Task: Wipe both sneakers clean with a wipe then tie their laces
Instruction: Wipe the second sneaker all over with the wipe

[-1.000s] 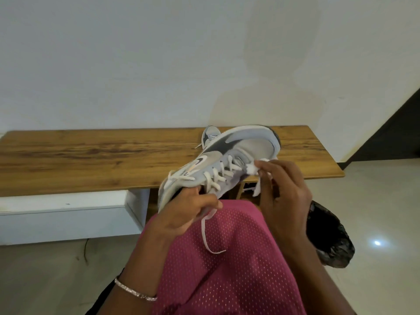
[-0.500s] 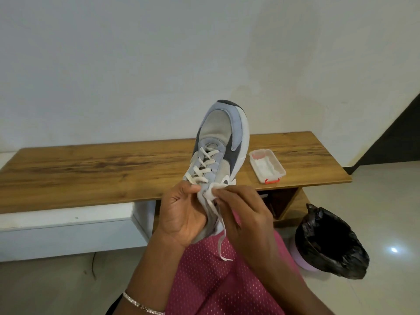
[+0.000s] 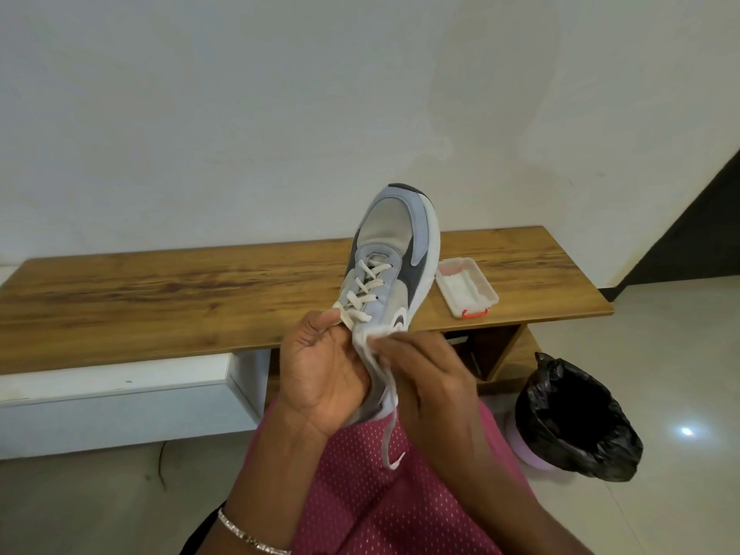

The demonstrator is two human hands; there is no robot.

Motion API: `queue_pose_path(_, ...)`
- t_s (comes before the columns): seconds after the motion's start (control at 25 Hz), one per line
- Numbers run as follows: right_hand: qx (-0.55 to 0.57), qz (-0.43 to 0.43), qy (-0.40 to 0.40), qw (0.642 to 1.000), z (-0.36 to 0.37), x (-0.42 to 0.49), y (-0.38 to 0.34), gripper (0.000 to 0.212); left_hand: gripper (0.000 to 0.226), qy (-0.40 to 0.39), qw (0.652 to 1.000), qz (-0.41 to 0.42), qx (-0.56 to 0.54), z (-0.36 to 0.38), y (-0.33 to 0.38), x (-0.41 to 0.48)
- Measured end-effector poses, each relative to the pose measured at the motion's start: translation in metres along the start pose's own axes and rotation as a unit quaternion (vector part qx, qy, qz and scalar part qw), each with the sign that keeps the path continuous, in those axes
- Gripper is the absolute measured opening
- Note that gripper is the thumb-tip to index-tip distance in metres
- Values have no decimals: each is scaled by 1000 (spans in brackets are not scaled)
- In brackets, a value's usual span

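A grey and white sneaker (image 3: 394, 250) stands toe-up over my lap, its white laces loose. My left hand (image 3: 320, 366) grips the sneaker around its heel and collar, thumb near the lowest laces. My right hand (image 3: 424, 370) pinches a small white wipe (image 3: 370, 338) against the shoe's tongue area. One lace end (image 3: 390, 442) dangles onto the pink fabric on my lap. The second sneaker is hidden from view.
A long wooden bench (image 3: 200, 298) runs along the white wall. On its right end sits a clear plastic wipe box (image 3: 466, 286) with an orange latch. A bin lined with a black bag (image 3: 576, 422) stands on the floor at my right.
The sneaker turned from lying sideways to toe pointing up. My right hand with the wipe moved from the toe side down to the tongue. The wipe box came into view.
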State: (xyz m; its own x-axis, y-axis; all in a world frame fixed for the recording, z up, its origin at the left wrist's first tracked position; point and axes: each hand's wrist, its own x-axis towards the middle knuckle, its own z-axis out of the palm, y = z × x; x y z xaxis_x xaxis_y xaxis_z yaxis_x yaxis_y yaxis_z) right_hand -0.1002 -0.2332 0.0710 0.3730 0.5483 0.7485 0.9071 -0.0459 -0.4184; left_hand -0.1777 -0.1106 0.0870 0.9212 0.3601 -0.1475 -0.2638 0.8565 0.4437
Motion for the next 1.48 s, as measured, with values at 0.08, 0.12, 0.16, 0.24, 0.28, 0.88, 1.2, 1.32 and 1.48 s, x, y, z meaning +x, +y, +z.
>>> queue_pose_path(0.08,27,-2,0,1000,2,-7,-3,40,62,4,1000,18,-9,0,1,1)
queue_pose_path(0.12,28,-4,5,1000,3,-6,-2,42,61,6,1000,23,-12,1,1,1)
queue_pose_path(0.16,22,-6,13,1000,3,-2,0,42,59,0,1000,21,-14,3,0,1)
queue_pose_path(0.24,-5,-15,31,999,3,10,5,43,51,-13,1000,10,-22,6,-3,0)
queue_pose_path(0.28,-21,-22,38,999,3,17,8,43,49,-14,1000,7,-27,7,-5,0)
queue_pose_path(0.88,-35,-36,-28,998,9,11,-3,26,56,-19,997,64,-26,-1,8,-5)
queue_pose_path(1.2,-27,0,24,999,8,35,11,20,89,-58,997,49,-10,0,2,-3)
queue_pose_path(1.32,-14,-7,-2,1000,6,4,-1,21,88,-45,998,48,-12,-3,7,-3)
queue_pose_path(1.48,-22,-20,-31,999,3,6,9,22,86,-45,998,44,-17,-1,7,-2)
